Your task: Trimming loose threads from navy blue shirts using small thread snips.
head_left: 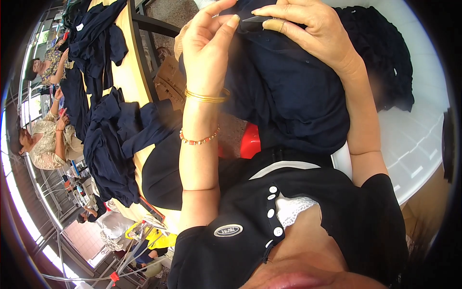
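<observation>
Navy garment cloth lies bunched across my lap and rises between my hands. My left hand, with gold bangles and a beaded bracelet at its wrist, is raised at the top with fingers curled and thumb bent towards the index finger. What it pinches, if anything, is too small to make out. Close beside it, my right hand grips small thread snips between thumb and fingers. Their grey pointed blade shows towards my left thumb; the rest is hidden. A yellowish cover wraps one right fingertip.
A white tub at the right holds more dark garments. On the left, a pale wooden table bears piled navy clothes. Beyond it several people work. A cardboard box and a red stool stand low between.
</observation>
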`<state>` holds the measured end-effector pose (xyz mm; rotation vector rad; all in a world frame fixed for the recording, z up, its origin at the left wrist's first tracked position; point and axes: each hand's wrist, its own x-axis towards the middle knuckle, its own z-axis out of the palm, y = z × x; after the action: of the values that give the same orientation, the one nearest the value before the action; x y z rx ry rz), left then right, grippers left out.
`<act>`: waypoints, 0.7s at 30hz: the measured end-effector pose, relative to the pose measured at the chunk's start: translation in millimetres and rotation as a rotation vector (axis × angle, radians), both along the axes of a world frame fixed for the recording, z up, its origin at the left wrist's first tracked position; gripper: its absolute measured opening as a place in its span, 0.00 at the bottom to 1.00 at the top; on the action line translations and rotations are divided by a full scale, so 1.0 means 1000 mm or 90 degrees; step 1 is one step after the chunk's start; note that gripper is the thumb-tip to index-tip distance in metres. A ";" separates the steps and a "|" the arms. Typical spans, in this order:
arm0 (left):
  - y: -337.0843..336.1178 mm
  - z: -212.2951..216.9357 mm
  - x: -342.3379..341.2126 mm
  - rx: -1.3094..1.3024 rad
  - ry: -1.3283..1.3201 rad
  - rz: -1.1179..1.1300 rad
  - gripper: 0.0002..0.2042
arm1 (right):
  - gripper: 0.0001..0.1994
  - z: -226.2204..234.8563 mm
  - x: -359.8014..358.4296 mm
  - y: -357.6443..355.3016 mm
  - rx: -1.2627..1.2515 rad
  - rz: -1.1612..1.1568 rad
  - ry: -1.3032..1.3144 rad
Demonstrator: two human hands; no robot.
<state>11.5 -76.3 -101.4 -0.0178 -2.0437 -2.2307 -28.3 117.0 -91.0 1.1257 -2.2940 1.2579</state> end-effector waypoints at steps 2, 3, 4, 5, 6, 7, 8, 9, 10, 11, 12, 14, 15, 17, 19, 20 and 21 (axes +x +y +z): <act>0.000 -0.001 -0.002 0.016 0.010 -0.004 0.16 | 0.09 0.001 0.001 0.001 -0.067 -0.003 -0.047; -0.004 -0.007 -0.005 -0.047 0.048 -0.028 0.15 | 0.09 0.000 0.001 0.001 -0.117 -0.011 -0.050; -0.008 -0.012 -0.009 -0.111 0.086 -0.050 0.15 | 0.09 -0.002 0.000 0.002 -0.166 -0.017 -0.053; -0.015 -0.014 -0.011 -0.175 0.089 -0.085 0.16 | 0.10 -0.001 0.001 0.000 -0.181 -0.039 -0.058; -0.002 0.003 0.001 -0.226 0.012 -0.067 0.21 | 0.11 -0.003 0.001 0.002 -0.189 -0.078 -0.098; -0.004 0.007 0.004 -0.516 0.067 -0.051 0.32 | 0.11 -0.008 0.001 0.006 -0.197 -0.113 -0.138; -0.005 -0.002 0.003 -0.505 0.156 -0.102 0.40 | 0.15 -0.024 -0.008 0.012 -0.224 -0.085 -0.078; 0.001 0.005 0.006 -0.593 0.157 -0.145 0.43 | 0.14 -0.030 -0.009 0.020 -0.214 -0.137 -0.085; 0.003 0.009 0.013 -0.699 0.178 -0.145 0.39 | 0.14 -0.023 0.001 0.015 -0.252 -0.158 -0.130; 0.008 0.011 0.016 -0.770 0.108 -0.162 0.32 | 0.13 -0.026 0.002 0.017 -0.252 -0.164 -0.111; 0.022 0.012 0.013 -0.810 0.130 -0.191 0.25 | 0.13 -0.021 0.008 0.034 -0.241 -0.239 -0.140; 0.014 0.006 0.012 -0.833 0.235 -0.185 0.11 | 0.14 -0.032 0.009 0.044 -0.251 -0.264 -0.133; -0.001 0.017 0.017 -0.851 0.228 -0.164 0.10 | 0.14 -0.036 0.007 0.045 -0.273 -0.252 -0.150; -0.023 0.058 0.030 -0.847 0.213 -0.106 0.11 | 0.15 -0.046 -0.005 0.061 -0.350 -0.205 -0.177; -0.068 0.079 0.034 -0.648 0.208 -0.017 0.11 | 0.15 -0.047 -0.010 0.073 -0.348 -0.231 -0.181; -0.103 0.090 0.026 -0.639 0.215 -0.027 0.11 | 0.15 -0.045 -0.010 0.075 -0.343 -0.244 -0.176; -0.145 0.110 0.033 -0.940 0.156 0.067 0.11 | 0.15 -0.044 -0.010 0.084 -0.391 -0.254 -0.183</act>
<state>44.1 -220.9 8.1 -0.2675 -2.8203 -0.2379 -38.7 201.3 -134.8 0.2801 -1.9358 1.8427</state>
